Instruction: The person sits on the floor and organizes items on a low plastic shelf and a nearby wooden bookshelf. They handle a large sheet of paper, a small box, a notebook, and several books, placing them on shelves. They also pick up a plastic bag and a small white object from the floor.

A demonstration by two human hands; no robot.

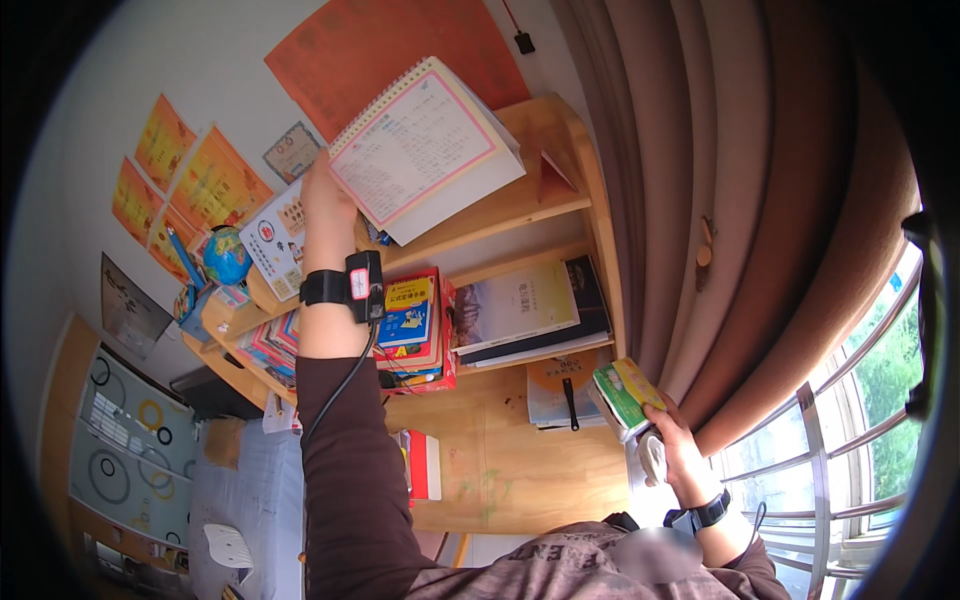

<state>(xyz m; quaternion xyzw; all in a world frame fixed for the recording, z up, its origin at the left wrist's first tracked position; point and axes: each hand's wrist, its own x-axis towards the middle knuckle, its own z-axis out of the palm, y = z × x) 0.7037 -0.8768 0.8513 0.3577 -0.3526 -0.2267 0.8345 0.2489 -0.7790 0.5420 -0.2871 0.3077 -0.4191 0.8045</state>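
My left hand [328, 184] reaches to the top shelf and grips the left edge of a spiral-bound desk calendar [420, 142], tilted, with a pink-framed page of writing; its fingertips are partly hidden. On the right, near the curtain, my right hand [679, 442] holds a small green-and-yellow pack or thick booklet [624, 394]. A bunched white cloth [652, 459] is also in that hand, against the palm. Below the calendar is the wooden shelf unit [480, 225]. A red folded card [553, 176] stands to the calendar's right.
Books in a red box [448, 330] and stacked magazines [517, 304] fill the lower shelf. A globe [227, 255] and a printed white card [274, 240] are left of my forearm. A black-handled brush [571, 405] lies on folders on the desk [525, 465]. Curtains [720, 187] hang at right.
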